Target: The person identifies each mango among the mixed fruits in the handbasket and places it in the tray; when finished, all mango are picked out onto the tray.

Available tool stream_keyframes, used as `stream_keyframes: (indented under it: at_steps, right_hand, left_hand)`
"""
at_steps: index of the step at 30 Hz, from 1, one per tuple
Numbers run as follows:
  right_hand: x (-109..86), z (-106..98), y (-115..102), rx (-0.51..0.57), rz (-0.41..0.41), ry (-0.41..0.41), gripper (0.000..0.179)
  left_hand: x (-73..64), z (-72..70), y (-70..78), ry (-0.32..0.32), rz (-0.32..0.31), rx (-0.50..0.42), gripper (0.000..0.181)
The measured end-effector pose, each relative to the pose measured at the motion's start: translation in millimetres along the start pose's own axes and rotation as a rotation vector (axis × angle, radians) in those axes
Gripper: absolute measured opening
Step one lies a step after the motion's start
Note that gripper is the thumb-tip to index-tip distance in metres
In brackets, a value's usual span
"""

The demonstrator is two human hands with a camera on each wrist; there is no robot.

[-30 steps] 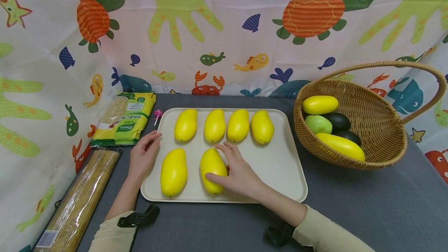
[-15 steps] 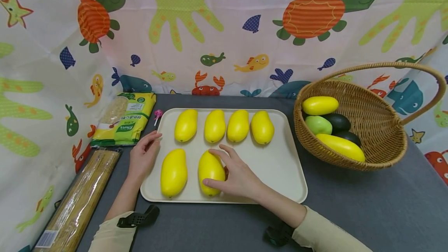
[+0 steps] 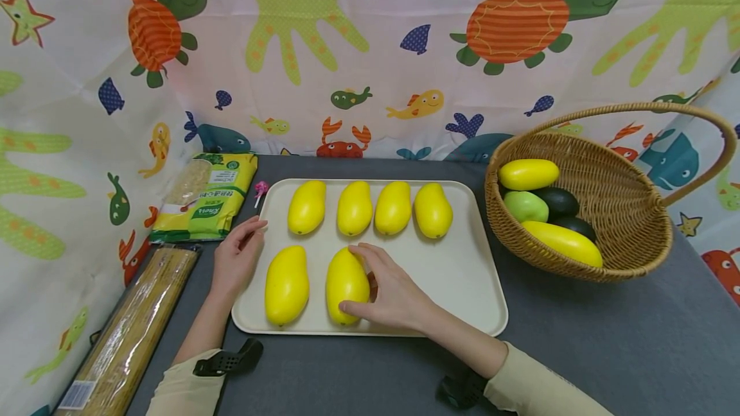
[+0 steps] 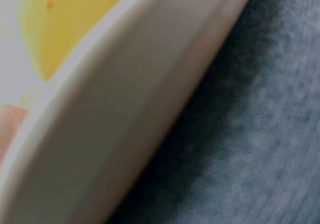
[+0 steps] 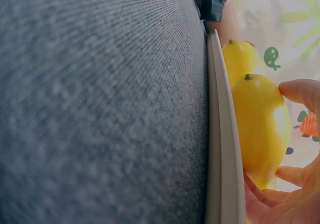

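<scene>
Several yellow mangoes lie on a cream tray (image 3: pixel 451 281): a back row, and two in front. My right hand (image 3: pixel 399 291) holds the front-row mango (image 3: pixel 341 284) nearer the middle, its thumb on the near end and its fingers round the far right side. In the right wrist view, thumb and fingertips are against that mango (image 5: pixel 260 129). The other front mango (image 3: pixel 287 284) lies to its left. My left hand (image 3: pixel 238 255) rests at the tray's left rim with relaxed fingers; the left wrist view shows mostly the blurred tray edge (image 4: pixel 110 93).
To the right stands a tilted wicker basket (image 3: pixel 630 223) with yellow, green and dark fruit inside. On the left lie a yellow-green food bag (image 3: pixel 205 201), a long packet of dry noodles (image 3: pixel 135 326) and a pink lollipop (image 3: pixel 261 189). A printed curtain (image 3: pixel 370 50) hangs behind.
The mango at my right hand has shifted slightly left and turned more upright along the tray. My right fingers have come closer round it. The left hand has stayed put.
</scene>
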State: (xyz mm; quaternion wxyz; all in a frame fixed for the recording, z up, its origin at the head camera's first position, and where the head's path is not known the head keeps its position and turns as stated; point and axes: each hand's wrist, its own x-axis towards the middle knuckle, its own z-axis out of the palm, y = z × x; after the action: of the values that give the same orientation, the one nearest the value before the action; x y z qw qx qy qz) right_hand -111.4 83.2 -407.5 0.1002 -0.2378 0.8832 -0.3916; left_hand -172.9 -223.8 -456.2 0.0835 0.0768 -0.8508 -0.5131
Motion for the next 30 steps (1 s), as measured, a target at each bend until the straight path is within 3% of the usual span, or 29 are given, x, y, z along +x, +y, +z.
stream_keyframes:
  at_steps: [20, 25, 30]
  right_hand:
    - [-4.1, -6.3, -0.7, -0.052, 0.015, 0.056, 0.078]
    - [-9.9, -26.0, 0.4, 0.025, -0.066, 0.13, 0.05]
    - [-17.7, -65.0, 0.4, 0.045, -0.113, 0.15, 0.015]
  left_hand:
    - [0.0, 1.2, -0.8, 0.004, 0.014, -0.002, 0.032]
    - [-0.5, 1.4, -1.0, 0.004, 0.015, 0.002, 0.032]
    - [-1.4, 0.8, 0.7, 0.005, 0.009, 0.004, 0.032]
